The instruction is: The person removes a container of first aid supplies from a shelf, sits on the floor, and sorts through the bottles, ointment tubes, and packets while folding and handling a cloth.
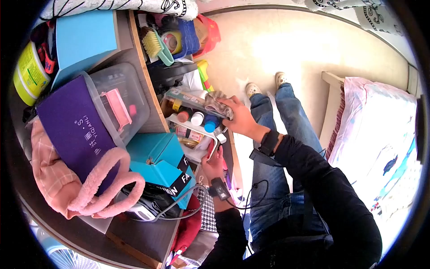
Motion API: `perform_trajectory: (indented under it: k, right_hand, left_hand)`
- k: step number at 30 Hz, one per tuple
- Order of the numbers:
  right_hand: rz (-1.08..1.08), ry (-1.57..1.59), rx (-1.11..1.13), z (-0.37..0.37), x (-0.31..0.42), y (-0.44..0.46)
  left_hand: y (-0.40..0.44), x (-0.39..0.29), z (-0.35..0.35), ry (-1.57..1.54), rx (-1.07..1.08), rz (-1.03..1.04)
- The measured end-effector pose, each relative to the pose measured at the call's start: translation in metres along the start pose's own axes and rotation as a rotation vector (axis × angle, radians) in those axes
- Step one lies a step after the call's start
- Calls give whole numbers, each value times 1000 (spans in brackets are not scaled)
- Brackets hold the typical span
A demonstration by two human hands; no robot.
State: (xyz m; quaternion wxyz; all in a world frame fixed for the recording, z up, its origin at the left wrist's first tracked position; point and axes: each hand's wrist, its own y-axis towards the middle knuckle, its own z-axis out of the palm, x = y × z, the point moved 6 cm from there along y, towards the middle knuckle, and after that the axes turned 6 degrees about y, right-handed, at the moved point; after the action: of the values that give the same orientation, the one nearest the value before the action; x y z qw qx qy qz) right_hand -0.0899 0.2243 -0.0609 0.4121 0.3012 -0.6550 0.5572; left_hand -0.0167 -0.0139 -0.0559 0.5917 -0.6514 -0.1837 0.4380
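Note:
My right hand [242, 119] is closed on a crumpled grey-beige cloth [218, 106], at the edge of a clear plastic box [188, 96]. Lower down, my left hand [213, 167] has its thumb and fingers around the near edge of a white storage bin [193, 154]; part of its grip is hidden. Between the hands stand bottles with a white cap [197, 119], a blue cap [210, 126] and an orange-red cap [182, 117]. Small packets and a roll of tape [189, 142] lie inside the bin.
On the left shelf are a purple box [74, 130], a clear container [127, 96], a turquoise box [154, 157] and a pink fuzzy headband [103, 184]. A yellow-bristled brush [152, 44] lies above. A bed [367, 134] stands at the right.

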Motion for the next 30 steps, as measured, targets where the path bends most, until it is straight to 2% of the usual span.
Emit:
perform_trajectory:
  k: [2,3,6,10,11,13,14,22,25,26,30]
  right_hand:
    - [-4,45,-54,-2,-4,-2]
    - [11,-4,-67,-10,-1,-9]
    - [-19,58,-169,-17,8,-16]
    - [-86,131,-286,-40,2,-33]
    - [-76,113,-284,-48,5,-37]
    - [-52,195,-315,-60,-6,-44]
    - [-19,197,-325,-65,-9,-49]
    - [93,310,-432,-109,-35,-69]
    - [86,283,-468,-124,-29,-79]
    - [157,304,-466,-128,-36,-80]
    - [28,155,-469,-144,-39,-66]
  left_hand:
    - [-1,2,8,-9,146,-56]
    - [-1,12,6,-29,146,-105]
    - [-4,3,5,29,41,-21]
    - [-13,14,8,162,104,43]
    - [-16,19,12,150,105,36]
    - [-22,30,30,240,264,50]
    - [-23,31,31,352,280,107]
    - [-20,68,54,439,270,114]
    - [-39,74,80,466,328,144]
    - [-40,77,85,465,322,129]
    - [-26,84,109,497,341,143]
